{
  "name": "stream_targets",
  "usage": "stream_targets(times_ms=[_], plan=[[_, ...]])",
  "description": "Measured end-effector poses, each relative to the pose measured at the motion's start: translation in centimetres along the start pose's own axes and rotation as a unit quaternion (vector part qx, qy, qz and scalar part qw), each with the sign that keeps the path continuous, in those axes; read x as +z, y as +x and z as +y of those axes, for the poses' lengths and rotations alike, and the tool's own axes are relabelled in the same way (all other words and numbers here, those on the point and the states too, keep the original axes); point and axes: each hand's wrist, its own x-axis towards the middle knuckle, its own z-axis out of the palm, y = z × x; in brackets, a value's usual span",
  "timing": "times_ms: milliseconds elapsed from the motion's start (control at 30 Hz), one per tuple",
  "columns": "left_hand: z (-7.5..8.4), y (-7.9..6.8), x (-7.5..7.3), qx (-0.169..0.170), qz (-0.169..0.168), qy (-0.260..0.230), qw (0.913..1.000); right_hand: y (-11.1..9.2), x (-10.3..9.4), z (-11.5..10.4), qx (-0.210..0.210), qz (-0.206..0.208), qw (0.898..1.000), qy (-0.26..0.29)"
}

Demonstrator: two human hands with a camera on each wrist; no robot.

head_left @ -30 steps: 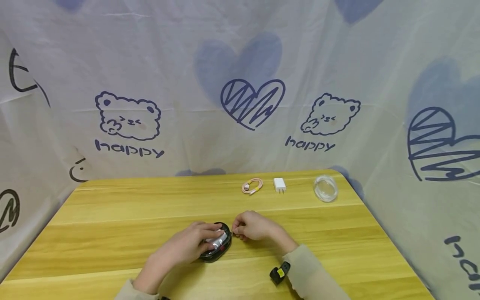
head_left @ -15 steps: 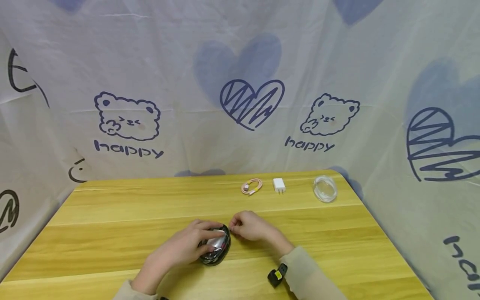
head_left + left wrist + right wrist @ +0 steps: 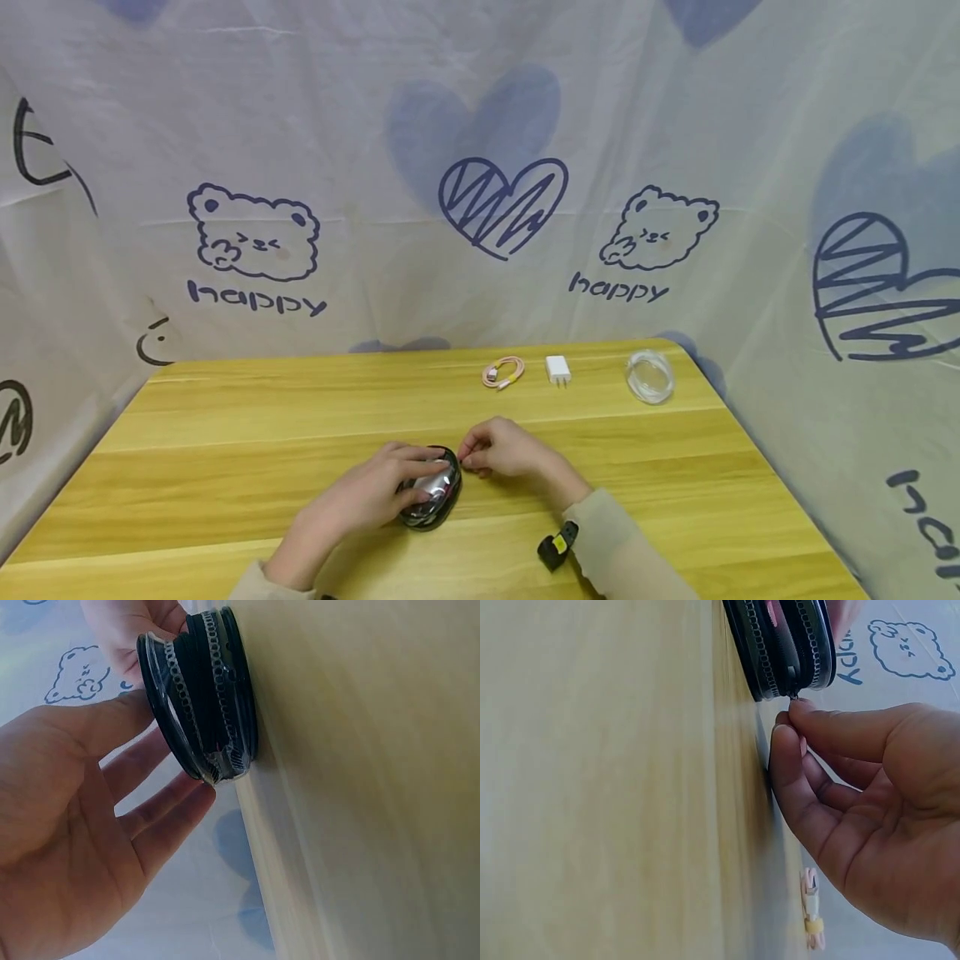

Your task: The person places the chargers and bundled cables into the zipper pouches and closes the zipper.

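Observation:
A small oval zip case (image 3: 438, 485) with a clear top and black trim stands on the wooden table. My left hand (image 3: 371, 492) grips it from the left, fingers and thumb spread over its top and sides. In the left wrist view, two rows of zip teeth run apart along the side of the case (image 3: 206, 697). My right hand (image 3: 506, 450) is at the right end of the case, thumb and forefinger pinching the zip pull (image 3: 794, 696), which the fingertips mostly hide. Something pink (image 3: 772, 612) shows between the teeth in the right wrist view.
Toward the back of the table (image 3: 262, 417) lie a coiled pink charging cable (image 3: 504, 373), a white plug adapter (image 3: 558, 369) and a coiled clear-white cord (image 3: 651, 377). A printed curtain (image 3: 360, 167) hangs behind the table and along both sides.
My right hand has shifted slightly left toward the case, its fingertips staying at the zip end. The case has tilted a little under my left hand, which keeps its hold.

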Motion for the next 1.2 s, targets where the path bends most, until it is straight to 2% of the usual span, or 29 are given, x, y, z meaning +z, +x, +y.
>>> stream_targets(times_ms=[433,733,1000,1200], plan=[[0.7,0.0,0.1,-0.026,0.016,-0.004,0.9995,-0.3,-0.4,0.1,0.004,-0.029,0.999,0.043],[0.6,0.2,0.3,-0.02,0.018,0.009,0.9996,-0.9,-1.3,0.1,-0.003,-0.065,0.997,0.043],[0.6,0.1,0.0,-0.019,0.02,0.007,0.9996,-0.7,-0.9,-0.2,0.001,-0.046,0.998,0.036],[0.4,0.0,-0.1,-0.03,0.021,0.004,0.9993,-0.6,-0.2,-0.7,0.011,0.001,0.999,0.03]])
